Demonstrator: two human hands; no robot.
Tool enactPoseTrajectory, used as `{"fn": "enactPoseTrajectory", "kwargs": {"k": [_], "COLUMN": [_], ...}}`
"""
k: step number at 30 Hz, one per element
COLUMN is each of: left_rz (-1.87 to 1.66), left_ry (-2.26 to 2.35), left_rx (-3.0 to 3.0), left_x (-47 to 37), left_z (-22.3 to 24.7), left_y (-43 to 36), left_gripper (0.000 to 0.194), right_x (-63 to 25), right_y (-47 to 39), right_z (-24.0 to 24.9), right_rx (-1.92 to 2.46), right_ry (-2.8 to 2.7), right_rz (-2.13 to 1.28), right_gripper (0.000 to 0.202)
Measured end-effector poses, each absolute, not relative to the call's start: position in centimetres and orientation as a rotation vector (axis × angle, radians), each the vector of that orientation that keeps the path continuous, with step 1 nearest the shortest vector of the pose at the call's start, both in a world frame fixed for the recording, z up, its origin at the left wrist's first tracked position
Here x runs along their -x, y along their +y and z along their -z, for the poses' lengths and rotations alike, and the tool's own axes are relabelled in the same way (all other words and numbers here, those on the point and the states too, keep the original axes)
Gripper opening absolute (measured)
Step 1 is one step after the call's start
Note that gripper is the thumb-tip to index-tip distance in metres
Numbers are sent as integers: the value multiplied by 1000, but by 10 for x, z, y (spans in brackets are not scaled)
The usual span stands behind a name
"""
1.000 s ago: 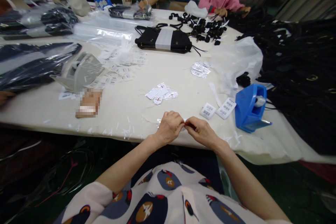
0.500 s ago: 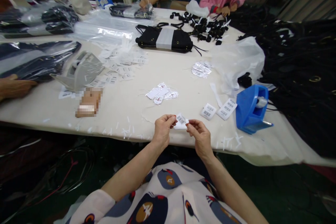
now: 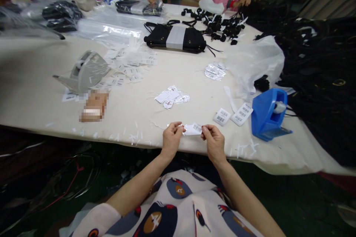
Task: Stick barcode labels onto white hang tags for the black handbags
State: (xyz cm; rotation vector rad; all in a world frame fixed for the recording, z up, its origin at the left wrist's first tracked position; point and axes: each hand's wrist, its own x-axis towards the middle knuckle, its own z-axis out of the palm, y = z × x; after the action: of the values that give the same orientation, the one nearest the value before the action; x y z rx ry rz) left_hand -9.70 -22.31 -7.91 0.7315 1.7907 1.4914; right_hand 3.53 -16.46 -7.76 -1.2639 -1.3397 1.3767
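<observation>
A white hang tag (image 3: 189, 130) with a barcode sticker (image 3: 197, 127) at its right end is stretched between my hands, just above the table's front edge. My left hand (image 3: 172, 136) pinches the tag's left end with thumb and forefinger. At the other end, the fingertips of my right hand (image 3: 214, 139) are closed on the sticker end. Beyond them lies a small pile of white tags (image 3: 172, 96) with strings. Two pieces of barcode label sheet (image 3: 242, 114) rest to the right, near a blue tape dispenser (image 3: 267, 114).
A grey tape dispenser (image 3: 90, 72) and loose barcode labels (image 3: 130, 63) lie left. A wrapped black bag (image 3: 178, 37) sits mid-table, with clear plastic (image 3: 256, 63) and black goods (image 3: 319, 63) to the right. Two people work across the table.
The tag now lies flatter, with the barcode towards my right hand instead of my left. The dark bagged item and another person's hand at far left have gone from the table there.
</observation>
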Motion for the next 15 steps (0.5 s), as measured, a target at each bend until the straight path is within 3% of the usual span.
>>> {"fn": "enactPoseTrajectory", "kwargs": {"k": [3, 7, 15], "left_rz": [-1309, -909, -640], "left_ry": [1934, 1786, 1809], "left_rx": [-1440, -2262, -2464], "left_x": [114, 126, 126], "left_z": [89, 102, 109], "left_y": [-227, -228, -229], "left_gripper": [21, 21, 21], "right_x": [-48, -54, -43], "right_y": [-147, -127, -119], "right_z": [78, 83, 97], "right_rx": [1250, 1239, 1245], "right_ry": [-1567, -1827, -2089], "right_rz": [-1408, -1508, -1384], "right_gripper": [22, 21, 17]}}
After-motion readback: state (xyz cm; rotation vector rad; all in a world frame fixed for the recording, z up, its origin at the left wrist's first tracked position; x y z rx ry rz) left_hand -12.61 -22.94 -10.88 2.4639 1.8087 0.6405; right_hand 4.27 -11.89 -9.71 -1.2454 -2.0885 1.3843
